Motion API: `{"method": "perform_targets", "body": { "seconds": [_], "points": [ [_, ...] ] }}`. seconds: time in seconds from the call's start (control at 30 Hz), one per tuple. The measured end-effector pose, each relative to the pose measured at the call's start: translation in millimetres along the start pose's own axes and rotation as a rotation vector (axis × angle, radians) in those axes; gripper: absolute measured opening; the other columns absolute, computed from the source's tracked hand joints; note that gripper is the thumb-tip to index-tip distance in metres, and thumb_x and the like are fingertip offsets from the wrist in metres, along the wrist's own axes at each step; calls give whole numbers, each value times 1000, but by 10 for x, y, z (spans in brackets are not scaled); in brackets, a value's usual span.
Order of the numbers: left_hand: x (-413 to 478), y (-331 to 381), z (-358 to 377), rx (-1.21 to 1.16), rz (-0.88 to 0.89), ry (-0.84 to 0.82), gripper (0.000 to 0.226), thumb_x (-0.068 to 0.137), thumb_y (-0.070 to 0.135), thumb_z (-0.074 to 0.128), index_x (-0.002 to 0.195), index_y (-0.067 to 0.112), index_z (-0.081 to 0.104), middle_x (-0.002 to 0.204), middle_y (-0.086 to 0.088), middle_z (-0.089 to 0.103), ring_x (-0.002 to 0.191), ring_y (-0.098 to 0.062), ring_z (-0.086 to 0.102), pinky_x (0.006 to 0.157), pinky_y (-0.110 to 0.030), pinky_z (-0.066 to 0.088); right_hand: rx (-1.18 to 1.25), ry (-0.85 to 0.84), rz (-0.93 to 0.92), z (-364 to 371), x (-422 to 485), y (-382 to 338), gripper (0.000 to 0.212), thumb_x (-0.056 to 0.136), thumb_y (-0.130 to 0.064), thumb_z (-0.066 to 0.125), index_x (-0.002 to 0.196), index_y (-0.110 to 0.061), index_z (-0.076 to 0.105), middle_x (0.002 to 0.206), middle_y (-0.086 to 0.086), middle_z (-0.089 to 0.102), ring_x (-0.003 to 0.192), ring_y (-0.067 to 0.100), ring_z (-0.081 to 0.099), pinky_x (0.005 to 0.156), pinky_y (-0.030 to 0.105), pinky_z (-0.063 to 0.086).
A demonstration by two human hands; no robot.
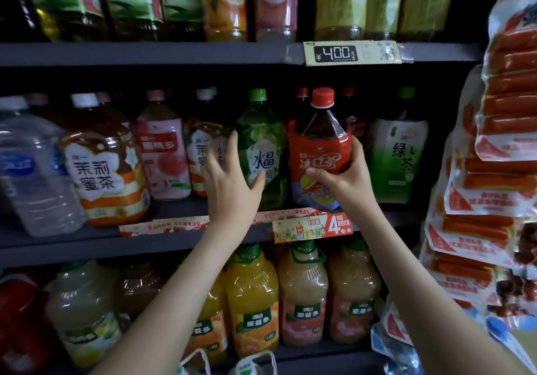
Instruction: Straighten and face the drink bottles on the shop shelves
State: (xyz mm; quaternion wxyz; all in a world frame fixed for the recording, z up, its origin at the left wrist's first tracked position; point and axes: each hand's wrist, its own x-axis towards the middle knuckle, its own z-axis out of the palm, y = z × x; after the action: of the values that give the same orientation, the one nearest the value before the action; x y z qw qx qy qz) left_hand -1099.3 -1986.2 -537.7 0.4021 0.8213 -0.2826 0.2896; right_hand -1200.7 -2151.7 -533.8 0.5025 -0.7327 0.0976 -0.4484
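Note:
On the middle shelf point(180, 238) stands a row of large drink bottles. My right hand point(345, 174) grips the red iced-tea bottle point(319, 145) with the red cap, thumb across its label, fingers round its right side. My left hand point(229, 180) wraps round the green-capped grape drink bottle point(263, 153) from its left side, thumb on the label's front. Both labels face me. A green tea bottle point(396, 156) stands to the right, a jasmine tea bottle point(203, 148) just left of my left hand.
Further left stand a pink peach drink point(162, 153), a jasmine honey tea bottle point(104, 168) and a water jug point(32, 168). Orange juice bottles point(251, 302) fill the shelf below, tea bottles the shelf above. Hanging sausage packs point(499, 130) crowd the right side.

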Motion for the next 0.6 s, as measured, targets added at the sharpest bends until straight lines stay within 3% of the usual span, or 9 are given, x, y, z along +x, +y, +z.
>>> {"method": "perform_targets", "body": {
  "seconds": [0.1, 0.3, 0.4, 0.5, 0.6],
  "points": [
    [19, -81, 93, -54, -29, -90, 91, 83, 39, 69, 150, 19, 11, 145, -17, 28, 132, -31, 32, 103, -36, 36, 14, -24, 34, 88, 92, 18, 88, 69, -17, 83, 141, -15, 32, 117, 4, 60, 103, 12, 64, 80, 29, 57],
    [44, -43, 301, -90, -123, -159, 104, 79, 38, 73, 149, 3, 3, 148, -20, 26, 135, -33, 28, 108, -37, 29, 106, -81, 143, 47, 225, 75, 70, 68, -20, 82, 128, -14, 48, 106, 4, 68, 92, 17, 70, 74, 33, 59],
    [135, -93, 341, -141, -134, -203, 106, 78, 33, 75, 148, 3, 2, 145, -20, 32, 129, -33, 37, 104, -38, 38, 141, -133, 219, -13, 302, 132, 70, 62, -27, 80, 125, -14, 51, 106, 6, 69, 94, 23, 69, 79, 39, 58],
    [194, -151, 320, -214, -158, -257, 105, 78, 28, 76, 149, 6, 1, 141, -17, 39, 124, -30, 45, 95, -28, 40, 129, -184, 261, -63, 341, 125, 69, 63, -30, 78, 125, -15, 51, 108, 5, 68, 95, 21, 69, 86, 44, 56],
    [201, -166, 274, -236, -167, -278, 103, 79, 28, 75, 149, 8, 2, 141, -14, 40, 123, -26, 47, 90, -25, 40, 16, -186, 256, -68, 285, 98, 74, 67, -36, 76, 133, -20, 45, 114, 0, 65, 102, 20, 65, 83, 35, 56]
  ]
}}
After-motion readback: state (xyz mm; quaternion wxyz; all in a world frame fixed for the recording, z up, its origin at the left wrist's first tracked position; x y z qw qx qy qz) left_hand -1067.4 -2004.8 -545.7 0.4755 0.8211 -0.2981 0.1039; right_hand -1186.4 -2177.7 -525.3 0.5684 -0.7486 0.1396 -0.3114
